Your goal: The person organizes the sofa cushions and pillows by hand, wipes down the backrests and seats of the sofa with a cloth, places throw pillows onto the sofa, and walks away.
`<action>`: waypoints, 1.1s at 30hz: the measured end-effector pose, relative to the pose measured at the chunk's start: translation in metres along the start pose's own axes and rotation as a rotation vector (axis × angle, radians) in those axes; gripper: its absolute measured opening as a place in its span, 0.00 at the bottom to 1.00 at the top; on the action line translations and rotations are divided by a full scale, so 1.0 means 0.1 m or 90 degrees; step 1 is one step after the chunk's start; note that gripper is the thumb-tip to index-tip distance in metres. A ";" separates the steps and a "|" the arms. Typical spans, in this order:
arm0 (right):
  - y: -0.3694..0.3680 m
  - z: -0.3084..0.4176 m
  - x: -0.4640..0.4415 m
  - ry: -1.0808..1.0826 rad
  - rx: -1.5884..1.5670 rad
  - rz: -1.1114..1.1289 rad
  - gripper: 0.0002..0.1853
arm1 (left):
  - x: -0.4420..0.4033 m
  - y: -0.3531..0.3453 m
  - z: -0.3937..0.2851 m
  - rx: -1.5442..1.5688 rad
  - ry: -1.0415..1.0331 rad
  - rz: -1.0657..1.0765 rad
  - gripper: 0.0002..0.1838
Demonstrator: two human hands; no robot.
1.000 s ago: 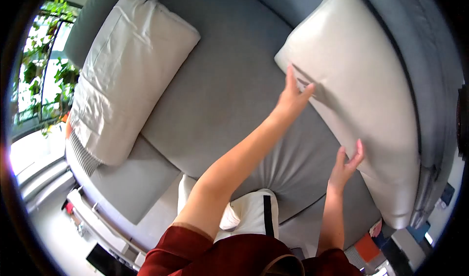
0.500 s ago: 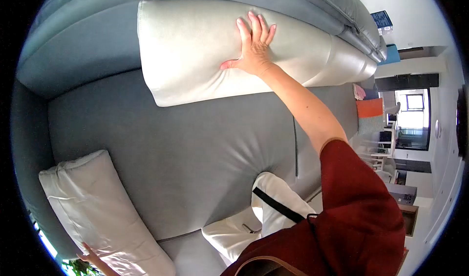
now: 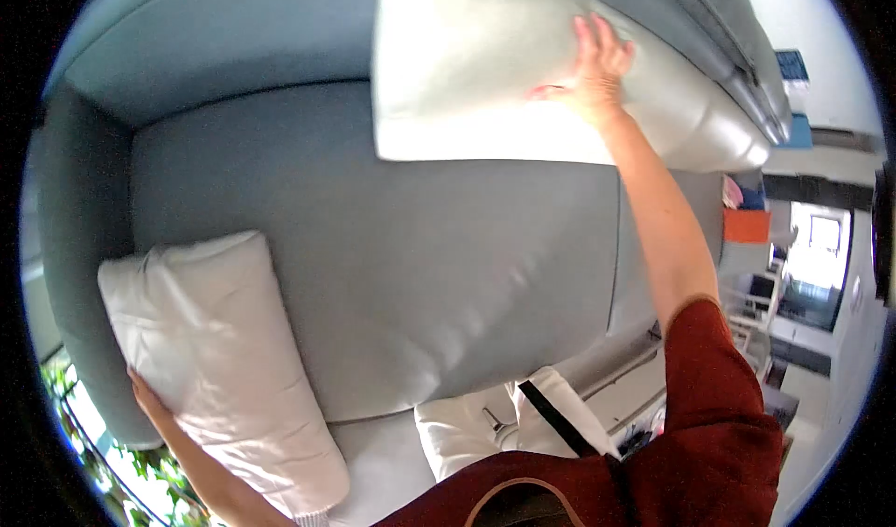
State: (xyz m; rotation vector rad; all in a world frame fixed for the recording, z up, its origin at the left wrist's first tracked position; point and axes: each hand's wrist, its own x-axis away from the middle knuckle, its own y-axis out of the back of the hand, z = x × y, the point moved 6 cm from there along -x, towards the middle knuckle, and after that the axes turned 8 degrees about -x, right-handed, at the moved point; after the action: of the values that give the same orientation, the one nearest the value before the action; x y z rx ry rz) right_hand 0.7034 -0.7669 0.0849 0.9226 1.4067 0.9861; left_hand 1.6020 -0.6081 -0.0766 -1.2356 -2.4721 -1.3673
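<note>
The right hand (image 3: pixel 599 71) is lying wide on the cushion (image 3: pixel 476 60) at 1 o'clock from the middle of the view, its fingers spreading and its thumb pointing apart toward 9 o'clock; it is gripping nothing that shows. The left hand (image 3: pixel 149 398) is reaching to 8 o'clock and touching the outer long edge of the pillow (image 3: pixel 210 340); how firmly that hand is closing cannot be told, as its far side is hidden.

The cushion, white and smooth, is stretching from 12 to 2 o'clock, leaning along the grey backrest (image 3: pixel 252 46). The pillow, white and creased, is lying aslant at 8 o'clock on the grey seat (image 3: pixel 448 266), just beside the armrest (image 3: pixel 86 172), which is standing at 9 to 10 o'clock. Bare seat is showing between pillow and cushion, keeping them well apart.

The person's white trousers (image 3: pixel 464 426) are showing at 6 o'clock, a black stripe (image 3: pixel 555 420) running down one leg. A dark red sleeve (image 3: pixel 717 392) is covering the right upper arm at 4 o'clock. Green leaves (image 3: pixel 175 476) are showing near 7 to 8 o'clock, beyond the left forearm.
</note>
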 end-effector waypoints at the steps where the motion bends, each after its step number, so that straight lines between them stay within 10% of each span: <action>1: 0.09 0.06 0.02 -0.018 0.007 0.019 0.63 | 0.03 -0.03 0.00 -0.026 -0.030 -0.038 0.36; 9: 0.43 0.73 -0.15 0.264 -0.067 -0.072 0.26 | 0.73 -0.59 -0.57 -0.214 -0.220 -0.177 0.22; 22: 0.01 0.70 -0.76 0.371 -0.048 -0.139 0.27 | 0.84 -0.60 -0.51 -0.251 -0.175 -0.245 0.17; 26: 0.01 0.77 -0.77 0.359 -0.082 -0.128 0.30 | 1.39 -0.65 -1.25 -0.216 -0.460 -0.433 0.11; 33: 0.01 0.58 -0.75 0.425 -0.076 -0.202 0.25 | 3.04 -3.19 -2.98 0.167 -0.593 0.272 0.45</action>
State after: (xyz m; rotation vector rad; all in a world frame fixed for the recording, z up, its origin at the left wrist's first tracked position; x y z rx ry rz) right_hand 0.7664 -0.8331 0.1102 0.2575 1.9463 1.1685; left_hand 1.0914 -0.7307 0.0071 -2.5219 -2.4363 -0.3542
